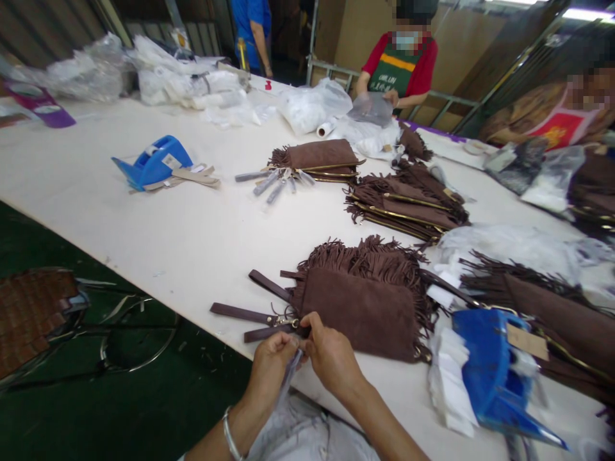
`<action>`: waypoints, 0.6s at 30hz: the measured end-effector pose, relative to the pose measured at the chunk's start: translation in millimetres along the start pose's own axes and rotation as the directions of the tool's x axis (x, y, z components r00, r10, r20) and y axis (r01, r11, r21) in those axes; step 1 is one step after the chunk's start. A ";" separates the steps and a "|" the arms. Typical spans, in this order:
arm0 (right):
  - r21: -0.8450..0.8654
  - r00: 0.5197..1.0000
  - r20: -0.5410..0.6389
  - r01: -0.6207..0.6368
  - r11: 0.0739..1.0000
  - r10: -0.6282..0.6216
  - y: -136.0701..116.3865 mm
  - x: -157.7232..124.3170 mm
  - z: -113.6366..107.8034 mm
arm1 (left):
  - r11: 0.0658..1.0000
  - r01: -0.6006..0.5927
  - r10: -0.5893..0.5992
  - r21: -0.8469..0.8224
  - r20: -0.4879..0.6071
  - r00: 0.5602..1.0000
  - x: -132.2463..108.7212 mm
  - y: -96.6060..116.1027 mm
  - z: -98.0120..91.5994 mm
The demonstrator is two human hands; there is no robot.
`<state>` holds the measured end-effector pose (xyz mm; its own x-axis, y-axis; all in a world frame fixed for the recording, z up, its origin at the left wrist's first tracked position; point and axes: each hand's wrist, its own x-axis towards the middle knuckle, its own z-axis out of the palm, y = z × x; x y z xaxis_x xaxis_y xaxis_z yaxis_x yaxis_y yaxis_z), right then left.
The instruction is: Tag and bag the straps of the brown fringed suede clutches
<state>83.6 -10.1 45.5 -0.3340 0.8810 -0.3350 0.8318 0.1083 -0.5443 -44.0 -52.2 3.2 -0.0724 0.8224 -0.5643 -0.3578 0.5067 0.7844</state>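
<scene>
A brown suede fringed bag (365,304) lies flat at the near edge of the white table (158,224). Its dark wrist straps (243,314) with a metal clasp (286,321) stick out to the left. My left hand (273,362) and my right hand (329,355) meet at the bag's near left corner, both pinched on a thin clear plastic sleeve (291,378) that hangs down between them, close to the clasp. A bracelet sits on my left wrist.
A blue tape dispenser (494,371) stands right of the bag, another blue dispenser (154,160) at mid-left. Stacks of fringed bags (408,202) lie farther back and right. Plastic bags pile at the far end. A person in a green apron (398,67) works opposite. A woven stool (33,314) stands on the floor, left.
</scene>
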 end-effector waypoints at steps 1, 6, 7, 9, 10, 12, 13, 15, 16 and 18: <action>0.047 1.000 -0.008 0.001 0.999 -0.001 1.2 -1.6 1.7 | 1.000 0.001 -0.001 -0.011 -0.007 1.000 0.0 -0.2 1.0; 0.216 0.997 -0.075 0.045 0.975 -0.029 7.0 -12.1 10.4 | 0.999 -0.013 0.012 -0.036 -0.037 0.999 0.2 -2.2 3.9; 0.229 0.995 -0.089 0.052 0.972 -0.032 8.2 -13.6 11.3 | 1.000 -0.014 0.013 -0.027 -0.043 0.999 -0.1 -1.9 4.2; 0.249 0.993 -0.115 0.064 0.966 -0.036 10.4 -15.3 12.0 | 1.000 -0.014 0.014 -0.005 -0.057 0.998 -0.9 -0.8 5.0; 0.257 0.992 -0.125 0.066 0.964 -0.034 11.3 -15.6 12.1 | 1.000 -0.011 0.011 -0.001 -0.064 0.998 -1.3 -0.2 5.5; 0.265 0.990 -0.140 0.055 0.963 -0.018 12.1 -15.2 13.5 | 1.000 -0.002 0.001 -0.013 -0.070 0.998 -1.7 0.7 6.1; 0.267 0.989 -0.149 0.044 0.963 -0.004 11.6 -14.9 15.5 | 1.000 0.002 -0.004 -0.027 -0.071 0.997 -1.5 0.9 6.1; 0.272 0.984 -0.177 0.023 0.962 0.027 8.2 -14.8 21.8 | 0.999 0.012 -0.015 -0.050 -0.074 0.997 -0.7 1.1 5.3; 0.276 0.979 -0.197 0.009 0.961 0.048 5.3 -15.7 24.9 | 0.999 0.017 -0.021 -0.050 -0.078 0.997 -0.7 1.5 4.7; 0.285 0.966 -0.235 -0.034 0.958 0.104 -0.5 -20.2 26.1 | 0.999 0.021 -0.023 -0.025 -0.083 0.996 -3.1 3.7 4.7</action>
<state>78.4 -40.0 32.4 -0.1321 0.9709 -0.1997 0.6818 -0.0573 -0.7293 -40.8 -51.7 9.0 -0.1411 0.7863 -0.6015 -0.3821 0.5173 0.7658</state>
